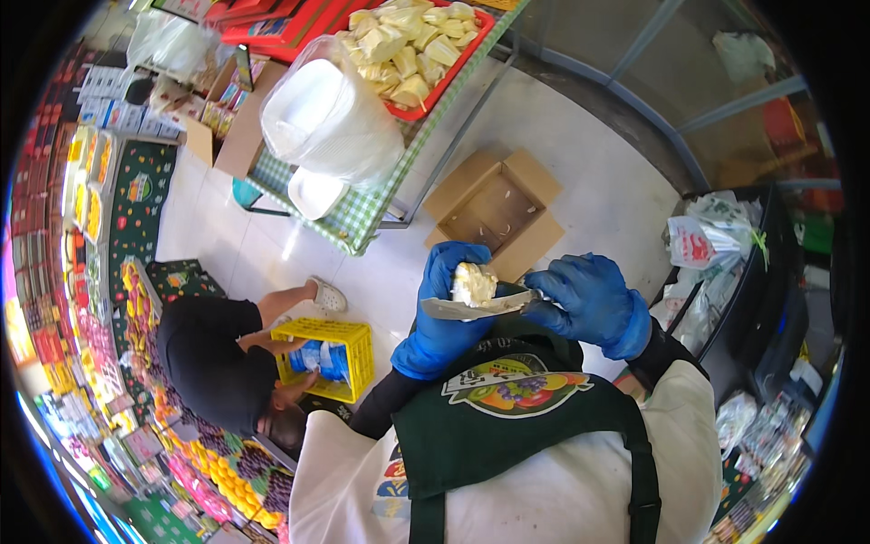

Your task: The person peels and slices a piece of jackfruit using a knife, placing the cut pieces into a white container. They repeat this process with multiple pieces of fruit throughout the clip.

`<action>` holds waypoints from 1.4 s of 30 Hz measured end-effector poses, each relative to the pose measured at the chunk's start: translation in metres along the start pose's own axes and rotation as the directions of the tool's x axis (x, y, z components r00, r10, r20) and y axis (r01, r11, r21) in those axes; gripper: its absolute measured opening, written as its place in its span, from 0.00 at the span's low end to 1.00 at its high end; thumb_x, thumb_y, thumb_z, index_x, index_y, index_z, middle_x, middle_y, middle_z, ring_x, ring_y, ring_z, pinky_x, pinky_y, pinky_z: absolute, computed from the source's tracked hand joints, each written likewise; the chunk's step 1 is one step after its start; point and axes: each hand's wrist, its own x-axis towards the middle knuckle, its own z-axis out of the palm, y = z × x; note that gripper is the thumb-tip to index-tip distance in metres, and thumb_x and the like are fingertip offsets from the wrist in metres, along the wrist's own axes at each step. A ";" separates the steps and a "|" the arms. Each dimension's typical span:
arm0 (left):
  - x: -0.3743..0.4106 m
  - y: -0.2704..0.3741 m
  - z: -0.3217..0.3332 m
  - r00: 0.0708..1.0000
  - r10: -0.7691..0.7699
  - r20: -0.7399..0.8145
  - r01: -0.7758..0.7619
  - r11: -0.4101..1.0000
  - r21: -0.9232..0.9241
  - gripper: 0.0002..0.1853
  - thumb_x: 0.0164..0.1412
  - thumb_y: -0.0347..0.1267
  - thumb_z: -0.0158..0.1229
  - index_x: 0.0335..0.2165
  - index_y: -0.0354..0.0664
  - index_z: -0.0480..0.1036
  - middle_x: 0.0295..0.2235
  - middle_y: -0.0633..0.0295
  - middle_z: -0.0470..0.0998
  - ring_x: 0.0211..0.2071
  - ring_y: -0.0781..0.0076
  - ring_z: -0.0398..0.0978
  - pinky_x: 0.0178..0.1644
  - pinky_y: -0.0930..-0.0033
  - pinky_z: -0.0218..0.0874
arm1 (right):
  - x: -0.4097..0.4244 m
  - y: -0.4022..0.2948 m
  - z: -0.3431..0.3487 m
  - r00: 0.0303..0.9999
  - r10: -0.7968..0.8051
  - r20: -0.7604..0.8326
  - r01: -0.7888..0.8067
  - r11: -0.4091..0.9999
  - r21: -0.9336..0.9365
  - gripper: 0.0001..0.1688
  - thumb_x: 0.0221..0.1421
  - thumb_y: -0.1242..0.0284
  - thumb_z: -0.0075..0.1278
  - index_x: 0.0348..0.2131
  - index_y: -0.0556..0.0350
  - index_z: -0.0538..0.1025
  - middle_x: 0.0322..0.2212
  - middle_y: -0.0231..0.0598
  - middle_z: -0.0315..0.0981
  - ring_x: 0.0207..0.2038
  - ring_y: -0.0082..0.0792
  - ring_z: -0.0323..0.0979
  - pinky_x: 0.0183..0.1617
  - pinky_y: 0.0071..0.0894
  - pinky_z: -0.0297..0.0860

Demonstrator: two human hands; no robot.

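My left hand [443, 333], in a blue glove, holds a pale, creamy-white piece of fruit [474, 284] in front of my apron. I cannot tell the kind of fruit. My right hand [590, 304], gloved the same way, grips the handle of a knife [479, 308]. Its broad metal blade points left and lies across the near side of the fruit, over my left palm. Most of the handle is hidden by my fingers. Beneath and beyond my hands, an open cardboard box [491, 209] with small pale scraps inside stands on the tiled floor.
A table with a green checked cloth [363, 214] bears a red tray [486, 34] of pale yellow fruit pieces and bagged white foam trays [333, 115]. At left a person [211, 360] bends over a yellow crate [363, 360]. Plastic bags [710, 234] lie at right.
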 end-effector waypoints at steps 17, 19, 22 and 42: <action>-0.006 -0.011 -0.040 0.998 -0.010 0.067 0.024 0.976 -0.217 0.24 0.40 0.21 0.62 0.39 0.40 0.64 0.37 0.59 0.67 0.37 0.68 0.69 0.44 0.71 0.60 | 0.039 -0.004 0.003 0.980 -0.107 0.170 0.130 0.984 -0.126 0.22 0.46 0.53 0.53 0.34 0.49 0.73 0.18 0.33 0.64 0.21 0.34 0.66 0.23 0.33 0.59; -0.007 -0.016 -0.039 0.995 -0.044 0.092 0.057 0.988 -0.145 0.24 0.42 0.21 0.61 0.40 0.41 0.63 0.38 0.60 0.66 0.40 0.71 0.68 0.47 0.72 0.58 | 0.042 -0.002 0.001 0.980 -0.101 0.170 0.126 0.982 -0.144 0.22 0.46 0.53 0.53 0.34 0.49 0.73 0.19 0.33 0.65 0.21 0.34 0.67 0.24 0.33 0.60; -0.003 -0.016 -0.031 0.994 -0.101 0.049 0.107 0.981 -0.159 0.24 0.41 0.20 0.61 0.40 0.41 0.63 0.37 0.60 0.66 0.40 0.70 0.68 0.46 0.72 0.58 | 0.051 0.010 -0.004 0.974 -0.149 0.171 0.177 0.971 -0.161 0.22 0.46 0.53 0.53 0.34 0.50 0.73 0.20 0.33 0.65 0.21 0.33 0.67 0.24 0.33 0.60; 0.049 0.011 0.161 0.870 -0.238 -0.433 0.196 0.971 -0.139 0.24 0.42 0.24 0.64 0.40 0.41 0.63 0.37 0.58 0.69 0.39 0.68 0.70 0.44 0.70 0.60 | 0.037 0.169 -0.078 0.827 -0.507 0.242 0.512 0.858 0.048 0.17 0.52 0.58 0.52 0.30 0.52 0.75 0.18 0.34 0.64 0.20 0.29 0.67 0.20 0.27 0.62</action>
